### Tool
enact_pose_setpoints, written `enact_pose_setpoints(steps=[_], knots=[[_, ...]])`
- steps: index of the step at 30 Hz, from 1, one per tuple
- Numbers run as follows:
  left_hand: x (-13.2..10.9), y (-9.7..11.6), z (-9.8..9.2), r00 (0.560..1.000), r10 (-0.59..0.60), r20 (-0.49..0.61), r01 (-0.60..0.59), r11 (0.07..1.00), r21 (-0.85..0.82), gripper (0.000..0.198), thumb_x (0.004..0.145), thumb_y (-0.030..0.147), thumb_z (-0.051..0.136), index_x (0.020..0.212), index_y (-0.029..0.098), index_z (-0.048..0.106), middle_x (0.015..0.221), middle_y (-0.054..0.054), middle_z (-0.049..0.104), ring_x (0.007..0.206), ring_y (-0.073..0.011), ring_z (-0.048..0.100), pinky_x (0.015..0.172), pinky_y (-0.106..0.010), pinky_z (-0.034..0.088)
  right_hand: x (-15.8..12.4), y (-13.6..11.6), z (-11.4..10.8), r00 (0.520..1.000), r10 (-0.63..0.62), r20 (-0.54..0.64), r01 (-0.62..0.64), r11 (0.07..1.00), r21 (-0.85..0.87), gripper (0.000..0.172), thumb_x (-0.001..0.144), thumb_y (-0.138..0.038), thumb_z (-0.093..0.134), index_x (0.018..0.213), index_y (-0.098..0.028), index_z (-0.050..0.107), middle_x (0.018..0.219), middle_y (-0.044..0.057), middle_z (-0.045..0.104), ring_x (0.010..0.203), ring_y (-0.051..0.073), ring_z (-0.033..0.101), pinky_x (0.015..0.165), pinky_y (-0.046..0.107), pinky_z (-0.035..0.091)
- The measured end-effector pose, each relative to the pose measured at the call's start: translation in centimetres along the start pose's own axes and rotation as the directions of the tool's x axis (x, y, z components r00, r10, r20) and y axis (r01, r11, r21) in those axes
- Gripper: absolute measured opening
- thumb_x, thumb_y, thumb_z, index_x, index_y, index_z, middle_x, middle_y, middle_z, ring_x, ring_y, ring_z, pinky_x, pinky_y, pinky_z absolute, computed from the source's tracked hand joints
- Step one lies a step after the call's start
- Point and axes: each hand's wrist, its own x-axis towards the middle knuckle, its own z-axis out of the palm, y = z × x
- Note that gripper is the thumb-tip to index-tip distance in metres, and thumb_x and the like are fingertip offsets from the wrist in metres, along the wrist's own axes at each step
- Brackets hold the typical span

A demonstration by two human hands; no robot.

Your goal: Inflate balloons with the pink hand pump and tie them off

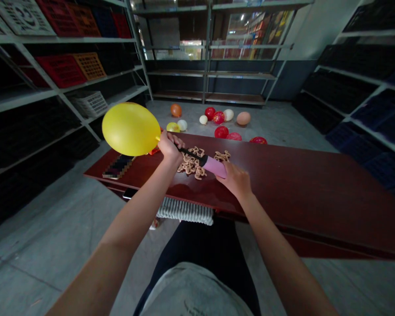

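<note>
A large inflated yellow balloon (131, 129) sticks out to the left of my left hand (170, 145). My left fingers are closed around its neck, where it meets the front end of a hand balloon pump (214, 166). The pump is pink with a black rod showing between my hands, slanting down to the right. My right hand (236, 179) is wrapped round the pump's pink body. Beneath the pump, a heap of tan curled pieces (191, 166) lies on the dark red table (283, 175), with a smaller pile (222, 156) beside it.
A phone (117, 166) lies at the table's left end, near some orange-red items (154, 151). Several balloons, among them an orange one (176, 110) and a red one (221, 132), rest on the floor beyond. Shelves with crates (61, 70) stand left; a ribbed grey cloth (186, 210) is below the front edge.
</note>
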Motion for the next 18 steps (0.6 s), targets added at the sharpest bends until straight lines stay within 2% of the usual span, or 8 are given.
enact_pose_setpoints(steps=[5, 9, 14, 18], knots=[[1.3, 3.7, -0.8, 1.000, -0.016, 0.003, 0.016, 0.998, -0.062, 0.043, 0.096, 0.021, 0.039, 0.056, 0.021, 0.023, 0.042, 0.004, 0.027, 0.031, -0.0087, 0.024, 0.037, -0.025, 0.021, -0.8, 0.7, -2.8, 0.997, -0.073, -0.001, 0.073, 0.994, -0.081, 0.035, 0.085, -0.033, 0.063, 0.116, -0.015, 0.062, 0.097, 0.011, 0.073, 0.083, 0.023, 0.068, 0.072, 0.030, 0.045], [0.7, 5.5, -0.1, 0.998, -0.020, 0.054, 0.025, 0.995, -0.101, 0.043, 0.098, 0.023, 0.039, 0.059, 0.020, 0.023, 0.044, 0.005, 0.025, 0.032, -0.0077, 0.024, 0.039, -0.025, 0.021, -1.7, 1.5, -5.8, 0.993, -0.120, -0.020, 0.115, 0.977, -0.179, 0.039, 0.087, -0.038, 0.061, 0.119, -0.015, 0.061, 0.097, 0.011, 0.073, 0.082, 0.022, 0.068, 0.068, 0.029, 0.045], [-1.7, 5.5, 1.1, 0.998, -0.037, 0.056, 0.045, 0.987, -0.155, 0.041, 0.100, 0.023, 0.038, 0.061, 0.021, 0.023, 0.045, 0.006, 0.024, 0.033, -0.0082, 0.022, 0.040, -0.026, 0.022, -2.5, 1.7, -9.1, 1.000, -0.019, -0.018, 0.014, 0.969, -0.245, 0.038, 0.085, -0.040, 0.060, 0.116, -0.017, 0.061, 0.096, 0.009, 0.073, 0.080, 0.024, 0.068, 0.064, 0.031, 0.045], [-3.7, 4.6, 1.1, 0.998, -0.050, 0.032, 0.055, 0.981, -0.188, 0.043, 0.102, 0.024, 0.037, 0.062, 0.020, 0.022, 0.045, 0.006, 0.024, 0.033, -0.0074, 0.022, 0.041, -0.026, 0.022, -3.0, 1.3, -10.6, 0.999, -0.033, -0.039, 0.021, 0.957, -0.289, 0.038, 0.083, -0.039, 0.062, 0.113, -0.015, 0.061, 0.095, 0.010, 0.073, 0.078, 0.024, 0.068, 0.063, 0.031, 0.044]])
